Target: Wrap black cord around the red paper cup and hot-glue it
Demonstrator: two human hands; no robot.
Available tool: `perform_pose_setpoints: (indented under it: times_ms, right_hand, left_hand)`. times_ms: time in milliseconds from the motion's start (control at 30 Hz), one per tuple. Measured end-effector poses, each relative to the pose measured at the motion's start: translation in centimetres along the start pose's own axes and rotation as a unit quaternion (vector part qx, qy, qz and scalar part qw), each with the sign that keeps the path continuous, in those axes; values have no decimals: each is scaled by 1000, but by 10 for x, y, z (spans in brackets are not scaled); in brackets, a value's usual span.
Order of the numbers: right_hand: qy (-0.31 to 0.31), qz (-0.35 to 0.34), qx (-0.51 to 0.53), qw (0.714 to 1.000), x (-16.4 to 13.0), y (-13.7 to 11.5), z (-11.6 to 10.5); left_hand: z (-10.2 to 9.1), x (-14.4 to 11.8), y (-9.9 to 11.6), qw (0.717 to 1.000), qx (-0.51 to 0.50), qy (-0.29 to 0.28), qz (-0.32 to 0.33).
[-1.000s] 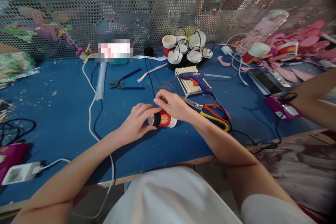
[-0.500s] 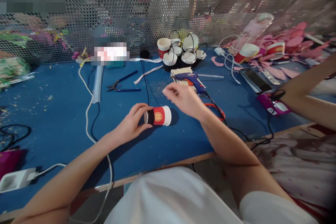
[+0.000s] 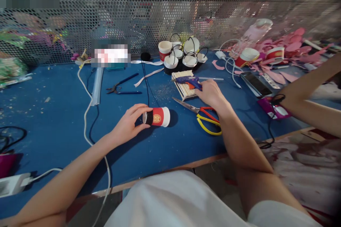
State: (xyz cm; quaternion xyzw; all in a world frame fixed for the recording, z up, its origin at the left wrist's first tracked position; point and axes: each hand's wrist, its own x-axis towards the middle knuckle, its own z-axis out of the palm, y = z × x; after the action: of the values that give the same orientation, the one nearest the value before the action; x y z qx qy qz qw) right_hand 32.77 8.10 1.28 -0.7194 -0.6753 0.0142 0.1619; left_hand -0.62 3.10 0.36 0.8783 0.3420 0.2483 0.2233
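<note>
My left hand (image 3: 133, 122) is closed round the base end of a red and white paper cup (image 3: 161, 116) with a gold emblem, lying on its side just over the blue table. A black band runs round the cup near my fingers, and a black cord (image 3: 148, 92) leads from there to a dark coil at the back. My right hand (image 3: 212, 93) grips the handle of a blue glue gun (image 3: 192, 81), whose nozzle points left over a pad of pale sticks (image 3: 184, 90). Scissors (image 3: 195, 108) with red and yellow handles lie spread beside my right forearm.
Several cups with black cord handles (image 3: 170, 62) stand at the back, before a perforated metal screen (image 3: 149, 14). Pliers (image 3: 119, 87) and a white cable (image 3: 86, 120) lie to the left. A phone (image 3: 255, 84), pink scraps (image 3: 290, 46) and another person's arm (image 3: 309, 95) are on the right.
My right hand has moved right from above the table and closed on the glue gun's handle. The scissors now show more fully. My left hand keeps hold of the cup.
</note>
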Motion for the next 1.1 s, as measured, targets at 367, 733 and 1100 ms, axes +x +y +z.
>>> perform_pose_setpoints:
  times_ms: [367,733,1100]
  right_hand:
    - [100,80,250,960,-13,-12,-12]
    - [-131,-35,415,899,-53,-77,-44]
    - [-111,-145,243,953,-76,-77,-20]
  left_hand:
    - [-2,0,-3,999,-39,10,-23]
    - [-7,1,-9,998,-55,25,-17]
    - [-11,1,-15,999,-31,17,-10]
